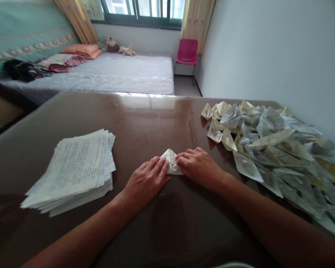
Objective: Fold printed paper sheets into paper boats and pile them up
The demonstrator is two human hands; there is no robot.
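A small piece of folded printed paper [171, 160] with a pointed top lies flat on the brown table [145, 130] in front of me. My left hand [149, 175] presses on its left side, fingers close together and thumb near the lower edge. From the other side, my right hand [199, 165] grips its right part with curled fingers. Both hands cover the paper's side corners, so only its middle and tip show.
To the left is a stack of printed sheets [75, 163]. A large heap of folded paper boats [268, 137] covers the table's right side, close to my right forearm. Beyond the table are a bed [134, 72], a pink chair [187, 52] and a white wall [257, 48].
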